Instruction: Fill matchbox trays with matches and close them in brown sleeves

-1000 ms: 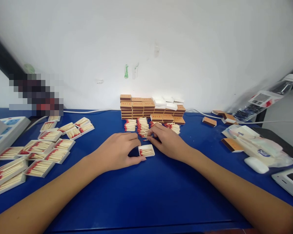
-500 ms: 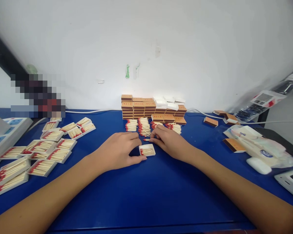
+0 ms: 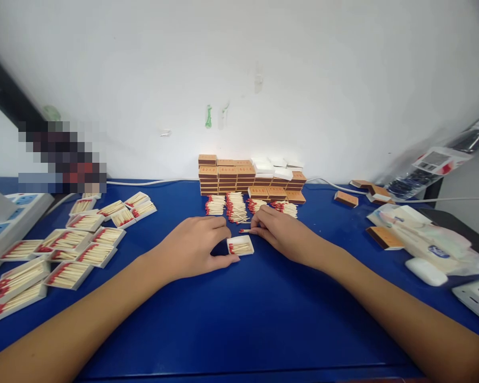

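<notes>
A small white matchbox tray (image 3: 247,239) with several red-headed matches (image 3: 240,248) inside lies on the blue table in front of me. My left hand (image 3: 195,242) grips its left end, the thumb at the near corner and the curled fingers by the far one. Just beyond the tray, my right hand (image 3: 277,231) pinches a match (image 3: 245,231), its red head pointing left; whether more are in the fingers is hidden. Loose matches (image 3: 236,207) lie in several heaps behind both hands.
Closed matchboxes (image 3: 218,173) are stacked against the wall, with white trays (image 3: 264,169) on top. Match-filled trays (image 3: 69,274) spread across the left, near a power strip (image 3: 27,213). At right are loose matchboxes (image 3: 346,199), a tissue pack (image 3: 427,239), a white case (image 3: 426,271) and a bottle (image 3: 435,159).
My right hand has shifted slightly to the right, the match still pinched in its fingertips. The left hand and the tray have stayed in place.
</notes>
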`<state>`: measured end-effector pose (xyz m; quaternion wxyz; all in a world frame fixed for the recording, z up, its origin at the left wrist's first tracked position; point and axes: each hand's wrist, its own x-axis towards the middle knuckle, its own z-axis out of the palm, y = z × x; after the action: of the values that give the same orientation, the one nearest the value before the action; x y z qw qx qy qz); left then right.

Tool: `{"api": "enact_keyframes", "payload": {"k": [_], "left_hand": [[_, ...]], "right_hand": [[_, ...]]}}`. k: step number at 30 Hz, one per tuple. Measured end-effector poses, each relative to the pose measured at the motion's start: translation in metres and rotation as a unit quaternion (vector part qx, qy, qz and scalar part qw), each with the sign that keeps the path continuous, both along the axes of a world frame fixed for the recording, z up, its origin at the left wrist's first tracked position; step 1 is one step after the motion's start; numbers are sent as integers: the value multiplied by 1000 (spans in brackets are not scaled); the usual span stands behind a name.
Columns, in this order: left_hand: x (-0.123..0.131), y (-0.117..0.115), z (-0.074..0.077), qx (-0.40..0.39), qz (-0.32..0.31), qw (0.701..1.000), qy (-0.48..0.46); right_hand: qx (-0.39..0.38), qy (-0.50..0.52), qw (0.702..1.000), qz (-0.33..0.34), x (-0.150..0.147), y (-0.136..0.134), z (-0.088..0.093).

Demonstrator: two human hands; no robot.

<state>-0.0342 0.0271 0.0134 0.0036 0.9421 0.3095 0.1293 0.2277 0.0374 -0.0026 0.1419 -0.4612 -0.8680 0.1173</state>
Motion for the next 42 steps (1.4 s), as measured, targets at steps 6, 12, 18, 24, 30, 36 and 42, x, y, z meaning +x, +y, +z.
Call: {"api": "enact_keyframes", "payload": {"k": [6, 12, 18, 24, 30, 36, 42], "left_hand": [[0, 0, 1, -1, 7, 1000, 4], [-1, 0, 0, 1, 4, 1000, 1], [0, 0, 0, 2, 3, 1000, 6], [-1, 0, -1, 7, 3, 1000, 7], [-1, 1, -1, 4, 4, 1000, 8], [-2, 1, -2, 10, 2, 1000, 4], [-1, 1, 0, 8, 2, 1000, 6]], "right_hand": [[-2, 29, 1000, -7, 9, 1, 3], [9, 24, 1000, 7, 17, 3, 4], [-18, 26, 999, 21, 17, 2, 6], [13, 40, 999, 3, 10, -1, 5], [-1, 26, 1000, 7, 3, -3, -1], [8, -8, 1000, 1, 4, -1, -3], [11, 39, 999, 11, -4, -14, 10]]}}
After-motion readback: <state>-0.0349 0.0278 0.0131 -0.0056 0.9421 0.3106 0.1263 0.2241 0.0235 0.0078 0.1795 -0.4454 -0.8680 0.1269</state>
